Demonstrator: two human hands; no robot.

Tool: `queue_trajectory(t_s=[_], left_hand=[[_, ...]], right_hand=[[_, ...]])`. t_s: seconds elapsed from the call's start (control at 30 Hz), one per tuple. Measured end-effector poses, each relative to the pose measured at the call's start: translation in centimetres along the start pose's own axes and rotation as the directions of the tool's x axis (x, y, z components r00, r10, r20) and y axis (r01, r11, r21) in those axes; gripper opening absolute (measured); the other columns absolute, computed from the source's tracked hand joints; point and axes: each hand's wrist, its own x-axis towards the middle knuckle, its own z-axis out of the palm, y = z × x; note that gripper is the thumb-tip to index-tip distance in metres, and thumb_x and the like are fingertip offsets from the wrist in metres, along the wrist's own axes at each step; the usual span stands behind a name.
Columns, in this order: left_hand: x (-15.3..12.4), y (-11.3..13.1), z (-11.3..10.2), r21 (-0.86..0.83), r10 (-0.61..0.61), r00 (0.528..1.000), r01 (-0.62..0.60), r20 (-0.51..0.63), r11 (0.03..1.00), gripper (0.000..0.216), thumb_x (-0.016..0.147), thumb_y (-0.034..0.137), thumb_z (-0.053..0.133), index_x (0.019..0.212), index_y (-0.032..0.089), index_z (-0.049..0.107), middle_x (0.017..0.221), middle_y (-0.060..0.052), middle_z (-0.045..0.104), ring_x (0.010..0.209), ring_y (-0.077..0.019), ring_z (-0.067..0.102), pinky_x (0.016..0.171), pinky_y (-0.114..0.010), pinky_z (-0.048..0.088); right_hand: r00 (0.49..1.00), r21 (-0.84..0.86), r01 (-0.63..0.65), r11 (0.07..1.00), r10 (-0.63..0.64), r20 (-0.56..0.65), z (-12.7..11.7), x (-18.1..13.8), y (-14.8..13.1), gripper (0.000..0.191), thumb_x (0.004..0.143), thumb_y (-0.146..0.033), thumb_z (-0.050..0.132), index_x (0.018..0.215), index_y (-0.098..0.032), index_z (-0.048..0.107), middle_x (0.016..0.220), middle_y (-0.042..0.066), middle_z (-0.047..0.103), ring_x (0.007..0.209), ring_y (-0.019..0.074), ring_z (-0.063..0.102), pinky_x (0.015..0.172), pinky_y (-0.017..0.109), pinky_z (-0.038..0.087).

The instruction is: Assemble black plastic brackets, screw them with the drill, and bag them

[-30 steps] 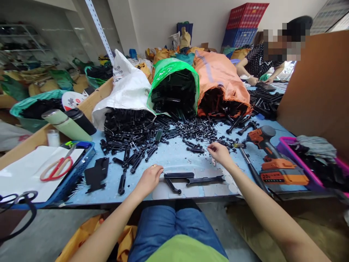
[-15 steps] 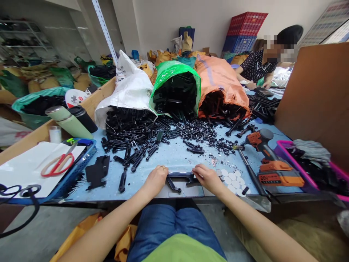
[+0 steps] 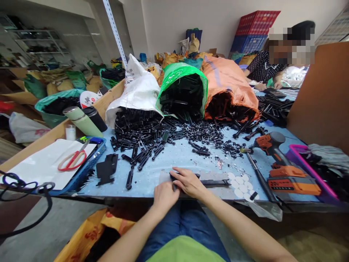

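Slim black part (image 3: 172,177) mostly hidden beneath hands

Near the front edge of the blue tabletop (image 3: 148,174), the bent fingers of the right hand (image 3: 188,182) cover it; the left hand's (image 3: 166,196) curl alongside, either grip impossible to tell. Rightward lie a straight, fork-ended black bar (image 3: 214,182) and round white discs (image 3: 239,180)

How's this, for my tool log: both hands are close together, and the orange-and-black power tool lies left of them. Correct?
Wrong side: in the head view, the power tool lies right of the left hand and right hand, which are close together.
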Motion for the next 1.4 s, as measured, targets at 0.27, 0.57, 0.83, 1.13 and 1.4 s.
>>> queue_trajectory(t_s=[0.27,0.57,0.83,1.13,1.4], left_hand=[[-0.4,1.5,0.9,-0.033,-0.028,0.998,0.03,0.056,0.999,0.037,0.087,0.034,0.038,0.079,0.015,0.068,0.078,-0.013,0.069,0.074,-0.0239,0.065,0.066,-0.031,0.045],[2.2,0.2,-0.9,-0.303,0.252,0.913,-0.35,-0.32,0.886,0.033,0.093,0.028,0.031,0.105,0.015,0.059,0.103,-0.011,0.064,0.1,-0.0203,0.057,0.088,-0.036,0.043],[4.5,2.9,1.5,-0.198,0.537,0.84,-0.541,-0.077,0.818,0.049,0.092,0.044,0.027,0.124,0.013,0.047,0.101,-0.012,0.063,0.096,-0.0231,0.057,0.086,-0.038,0.044],[3.2,2.1,0.7,-0.061,0.688,0.719,-0.695,-0.099,0.717,0.045,0.092,0.04,0.034,0.125,0.013,0.043,0.116,-0.013,0.057,0.108,-0.0232,0.05,0.091,-0.036,0.039],[3.8,2.4,0.4,0.096,0.64,0.766,-0.634,-0.064,0.768,0.044,0.089,0.048,0.035,0.087,0.012,0.061,0.083,-0.013,0.062,0.081,-0.024,0.056,0.069,-0.034,0.043]], right_hand=[[0.991,-0.056,-0.089,0.994,0.094,0.096,1.5,0.7,-0.3,0.04,0.093,-0.036,0.036,0.129,-0.021,0.046,0.12,0.009,0.054,0.1,0.0214,0.05,0.084,0.036,0.042],[0.971,-0.29,-0.212,0.933,0.169,-0.167,2.3,-2.8,-2.2,0.029,0.083,-0.043,0.052,0.092,-0.017,0.064,0.088,0.011,0.061,0.084,0.0242,0.049,0.074,0.038,0.034],[0.955,-0.288,-0.196,0.938,0.116,-0.272,5.3,-3.2,-1.2,0.013,0.074,-0.023,0.053,0.073,-0.018,0.065,0.07,0.008,0.061,0.073,0.0229,0.047,0.067,0.038,0.03],[0.978,-0.358,-0.167,0.919,0.107,-0.182,0.8,-5.5,0.6,0.026,0.078,-0.041,0.057,0.092,-0.019,0.063,0.097,0.011,0.06,0.087,0.0247,0.049,0.073,0.037,0.036],[0.989,-0.367,-0.131,0.921,0.149,0.021,-5.6,-7.8,5.7,0.049,0.086,-0.057,0.038,0.061,-0.018,0.054,0.061,0.005,0.055,0.058,0.0155,0.049,0.055,0.026,0.031]])
